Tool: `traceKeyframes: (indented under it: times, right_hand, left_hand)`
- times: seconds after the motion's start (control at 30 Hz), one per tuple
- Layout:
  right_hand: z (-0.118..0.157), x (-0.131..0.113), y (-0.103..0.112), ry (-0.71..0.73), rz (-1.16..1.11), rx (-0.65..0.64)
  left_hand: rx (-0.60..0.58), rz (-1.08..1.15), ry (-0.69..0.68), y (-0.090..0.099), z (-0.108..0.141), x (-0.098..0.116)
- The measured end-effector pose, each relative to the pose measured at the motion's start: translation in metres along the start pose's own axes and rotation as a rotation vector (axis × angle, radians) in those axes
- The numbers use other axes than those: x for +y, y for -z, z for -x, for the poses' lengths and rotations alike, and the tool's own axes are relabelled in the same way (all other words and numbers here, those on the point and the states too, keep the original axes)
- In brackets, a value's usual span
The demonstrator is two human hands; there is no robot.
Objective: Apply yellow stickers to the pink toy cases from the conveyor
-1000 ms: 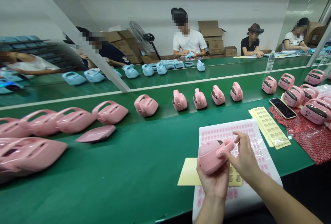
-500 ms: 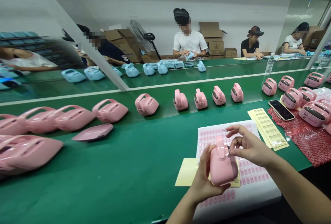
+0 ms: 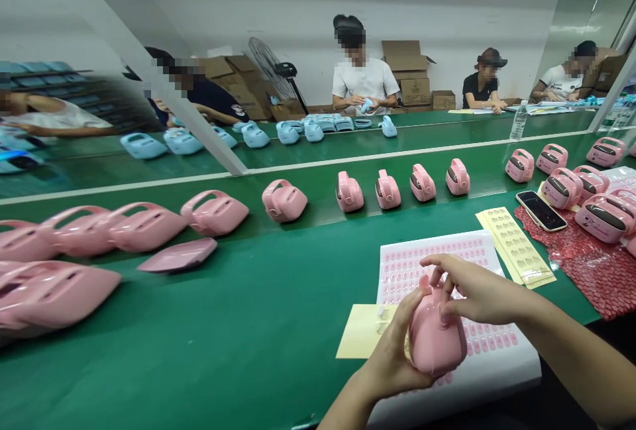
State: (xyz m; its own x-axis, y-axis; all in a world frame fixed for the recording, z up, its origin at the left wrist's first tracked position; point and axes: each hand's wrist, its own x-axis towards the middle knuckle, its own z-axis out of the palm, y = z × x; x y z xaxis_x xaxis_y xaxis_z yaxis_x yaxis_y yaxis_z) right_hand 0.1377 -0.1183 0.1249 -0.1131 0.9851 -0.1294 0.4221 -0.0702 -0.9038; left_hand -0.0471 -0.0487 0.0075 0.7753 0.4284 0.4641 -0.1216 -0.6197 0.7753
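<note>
My left hand [image 3: 390,357] is closed around the lower side of a pink plastic casing with a handle [image 3: 437,344], holding it tilted above the sheet. The fingers of my right hand [image 3: 479,291] are bent over the handle end, with thumb and fingertips pressing near the round hinge there. Anything small between those fingertips is hidden. Under both hands lies a white sheet of pink oval stickers [image 3: 405,261]. A pale yellow sticker sheet [image 3: 358,330] sits partly beneath my left hand.
Pink handled casings [image 3: 284,201] line the green table [image 3: 223,337]. A loose pink panel [image 3: 179,256] lies left. Yellow sticker sheets [image 3: 517,244], a phone [image 3: 540,210] and red bubble wrap [image 3: 586,277] are right. Co-workers sit beyond a water bottle [image 3: 519,122].
The pink casing has turned and shifted slightly right and down in my left hand. My right fingers have moved left onto its handle end.
</note>
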Motion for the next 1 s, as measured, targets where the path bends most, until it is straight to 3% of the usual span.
traceKeyframes:
  times: [0.47,0.63,0.8,0.9,1.0]
  right_hand:
    - [0.007,0.0,-0.018,0.014,-0.003,0.198]
    - [0.01,0.018,-0.029,0.219,0.191,0.288]
    - [0.021,0.037,-0.052,0.516,0.454,0.55]
    - [0.023,0.036,-0.06,0.493,0.45,0.596]
    - [0.019,0.033,-0.054,0.369,0.296,0.589]
  left_hand:
    - [0.043,0.022,-0.023,-0.004,0.001,-0.001]
    - [0.055,-0.047,-0.076,-0.003,0.003,-0.004]
    - [0.078,-0.061,-0.101,-0.005,0.001,-0.001]
    - [0.059,-0.077,-0.103,-0.006,-0.003,0.004]
    - [0.051,-0.071,-0.084,-0.005,-0.002,0.006]
